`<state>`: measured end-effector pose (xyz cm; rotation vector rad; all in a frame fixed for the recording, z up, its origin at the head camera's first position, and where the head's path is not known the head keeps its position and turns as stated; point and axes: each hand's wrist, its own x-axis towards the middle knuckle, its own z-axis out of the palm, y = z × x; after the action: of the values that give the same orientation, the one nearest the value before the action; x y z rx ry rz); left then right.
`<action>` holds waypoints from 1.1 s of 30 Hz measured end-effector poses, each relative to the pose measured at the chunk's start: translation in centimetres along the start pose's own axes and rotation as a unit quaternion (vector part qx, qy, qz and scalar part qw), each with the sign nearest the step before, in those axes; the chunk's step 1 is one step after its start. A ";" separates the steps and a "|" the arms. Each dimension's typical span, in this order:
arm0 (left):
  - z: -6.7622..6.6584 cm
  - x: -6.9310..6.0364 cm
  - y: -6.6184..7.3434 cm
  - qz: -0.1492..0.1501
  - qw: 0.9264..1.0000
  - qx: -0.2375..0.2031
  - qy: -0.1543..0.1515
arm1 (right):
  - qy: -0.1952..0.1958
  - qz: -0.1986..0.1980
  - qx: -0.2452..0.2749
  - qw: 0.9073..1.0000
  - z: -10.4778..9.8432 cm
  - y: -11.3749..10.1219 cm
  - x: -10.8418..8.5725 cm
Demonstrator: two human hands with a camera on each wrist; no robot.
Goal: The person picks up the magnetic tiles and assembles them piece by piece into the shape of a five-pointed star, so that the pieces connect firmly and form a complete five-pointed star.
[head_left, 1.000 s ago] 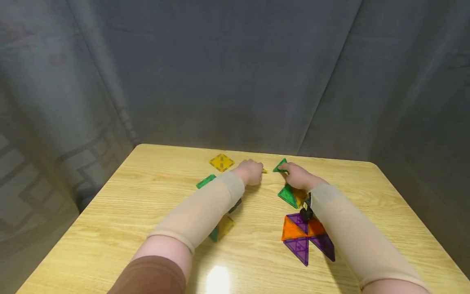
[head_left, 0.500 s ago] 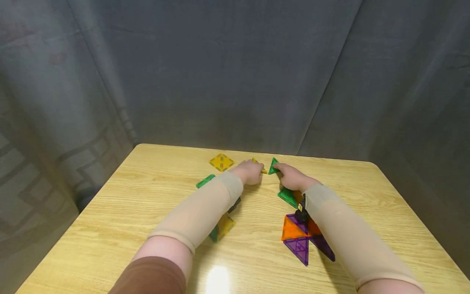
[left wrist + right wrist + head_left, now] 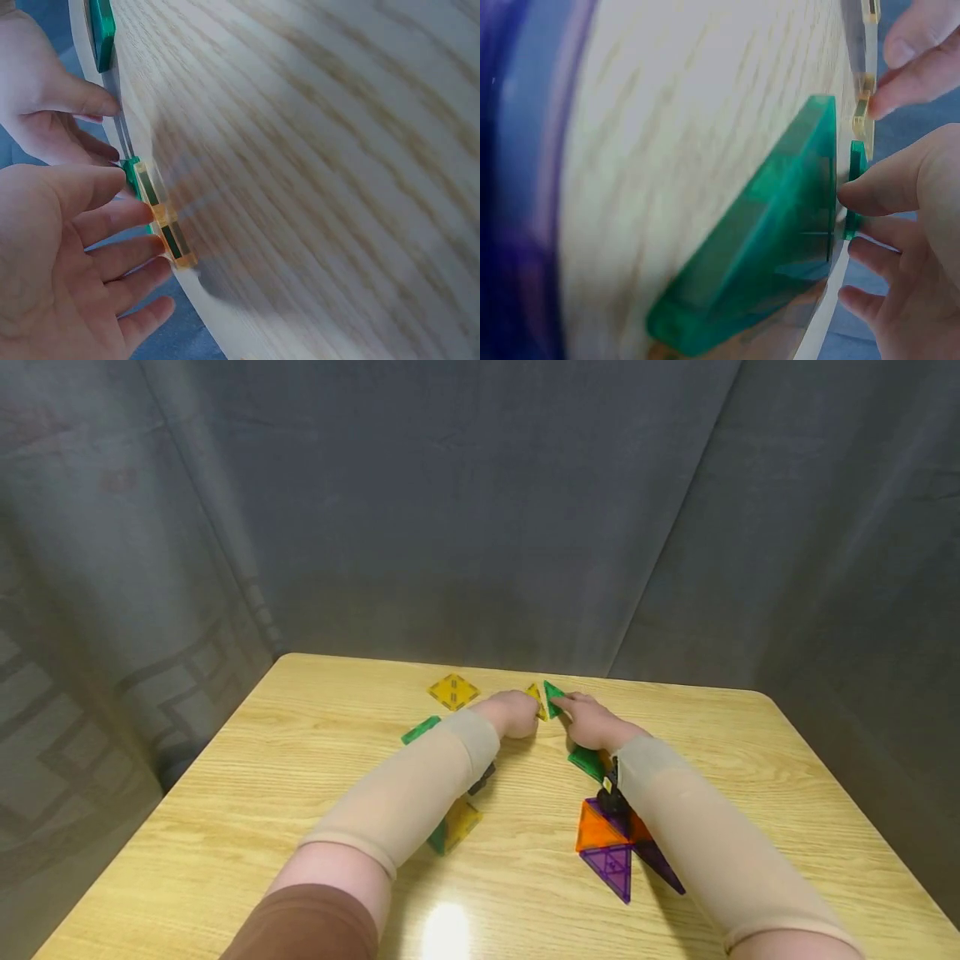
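In the head view, my left hand [image 3: 513,714] touches a yellow triangle tile [image 3: 535,697] near the table's far edge. Its loosely bent fingertips meet the tile's edge in the left wrist view, where the hand [image 3: 71,247] partly hides it. My right hand [image 3: 594,723] has thumb and index finger at a green triangle tile [image 3: 552,698], which lies just right of the yellow one with a narrow gap. The right wrist view shows this hand [image 3: 922,225] pinching the small green tile [image 3: 856,161] beyond a larger-looking green tile [image 3: 757,247].
A yellow diamond of tiles [image 3: 453,692] lies at the back left. Green [image 3: 420,729] and yellow [image 3: 461,823] pieces sit beside the left forearm. Orange [image 3: 598,828] and purple [image 3: 611,867] triangles are joined near the right forearm, below a green tile [image 3: 587,762].
My right hand has moved left with the green tile, turning it beside the yellow one. The yellow tile has also turned at my left fingertips, and more of it shows.
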<state>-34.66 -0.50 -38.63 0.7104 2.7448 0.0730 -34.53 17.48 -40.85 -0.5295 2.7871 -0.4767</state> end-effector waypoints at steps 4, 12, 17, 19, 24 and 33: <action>0.1 0.1 0.0 0.000 1.000 0.004 -0.002 | -0.004 0.000 0.005 1.000 0.1 -0.4 0.1; 0.2 0.2 0.2 0.003 1.000 0.015 -0.008 | -0.003 0.007 -0.019 1.000 -0.1 -0.6 -0.3; 0.5 0.5 0.4 0.000 0.999 0.033 -0.014 | -0.010 0.015 -0.031 0.999 0.0 -0.6 -0.5; 0.6 0.7 0.5 0.002 0.999 0.037 -0.015 | -0.009 0.017 -0.035 0.999 0.0 -0.6 -0.7; 0.5 1.3 0.4 0.010 0.999 0.036 -0.010 | 0.002 0.024 -0.034 0.999 -0.1 -0.7 -0.6; -0.8 0.0 1.7 0.028 0.998 0.017 0.056 | 0.062 0.002 0.027 0.998 -2.2 -0.8 -1.2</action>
<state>-34.09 0.96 -37.67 0.8152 2.8387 0.0792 -33.89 17.87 -38.33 -0.4991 2.8829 -0.6029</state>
